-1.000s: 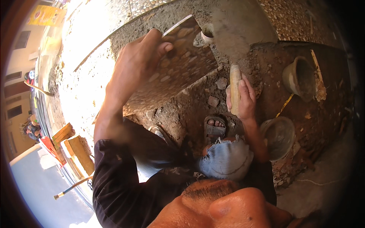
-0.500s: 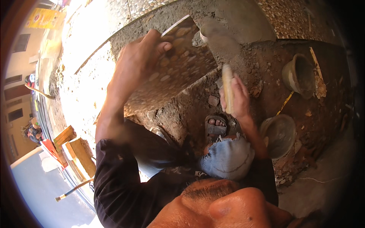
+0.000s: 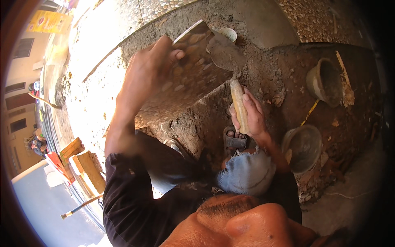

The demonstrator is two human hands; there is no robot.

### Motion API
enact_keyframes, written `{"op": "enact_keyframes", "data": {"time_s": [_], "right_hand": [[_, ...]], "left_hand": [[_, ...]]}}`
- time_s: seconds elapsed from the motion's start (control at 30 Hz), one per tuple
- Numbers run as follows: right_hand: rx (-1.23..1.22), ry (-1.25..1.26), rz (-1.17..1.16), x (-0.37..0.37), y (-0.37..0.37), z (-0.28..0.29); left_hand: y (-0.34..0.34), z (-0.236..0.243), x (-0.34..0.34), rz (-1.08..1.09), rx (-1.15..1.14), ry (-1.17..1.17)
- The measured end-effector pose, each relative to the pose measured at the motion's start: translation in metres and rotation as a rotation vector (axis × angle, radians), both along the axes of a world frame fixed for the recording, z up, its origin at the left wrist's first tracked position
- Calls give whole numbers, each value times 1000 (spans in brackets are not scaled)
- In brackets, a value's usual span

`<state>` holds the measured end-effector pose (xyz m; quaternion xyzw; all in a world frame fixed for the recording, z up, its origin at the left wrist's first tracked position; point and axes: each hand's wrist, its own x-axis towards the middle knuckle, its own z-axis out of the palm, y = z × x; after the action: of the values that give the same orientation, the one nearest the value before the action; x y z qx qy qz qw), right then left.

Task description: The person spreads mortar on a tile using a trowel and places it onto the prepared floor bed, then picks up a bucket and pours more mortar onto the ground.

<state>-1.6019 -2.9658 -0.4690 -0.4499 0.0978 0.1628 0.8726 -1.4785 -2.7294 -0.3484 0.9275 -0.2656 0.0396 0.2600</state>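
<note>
Basically one view, the head camera. Left hand (image 3: 150,76) was clamped around the upper-left edge of a pebble-faced paving slab (image 3: 189,78), fingers wrapped over its rim, holding it tilted up off the dirt bed (image 3: 267,78). Right hand (image 3: 251,115) was closed around the pale wooden handle of a trowel (image 3: 228,55), its blade against the slab's upper right corner, apparently scraping or buttering it.

Progress, judged: slab not yet set; the bed right of the slab lay bare, rough and lumpy, while finished pebble paving (image 3: 103,74) ran left of the slab and beyond it. So laying this piece, and more of the bed, remained.

Right of the slab stood two mortar-crusted buckets (image 3: 302,146), the other (image 3: 325,80) further up. A small white cup (image 3: 227,33) sat just above the slab. A sandalled foot (image 3: 235,140) rested below the slab.

Signs: a yellow rectangular board (image 3: 45,21) hung far upper left of the slab, lettering too small to tell. Wooden blocks (image 3: 88,171) lay lower left.
</note>
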Motion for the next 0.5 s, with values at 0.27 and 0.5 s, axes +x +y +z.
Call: {"op": "enact_keyframes", "data": {"time_s": [0.27,0.5], "right_hand": [[-26,3,-76,4,-1,7],[-123,-31,-120,7,-3,2]], "left_hand": [[-3,6,0,66,21,62],[-2,2,-2,106,60,2]]}}
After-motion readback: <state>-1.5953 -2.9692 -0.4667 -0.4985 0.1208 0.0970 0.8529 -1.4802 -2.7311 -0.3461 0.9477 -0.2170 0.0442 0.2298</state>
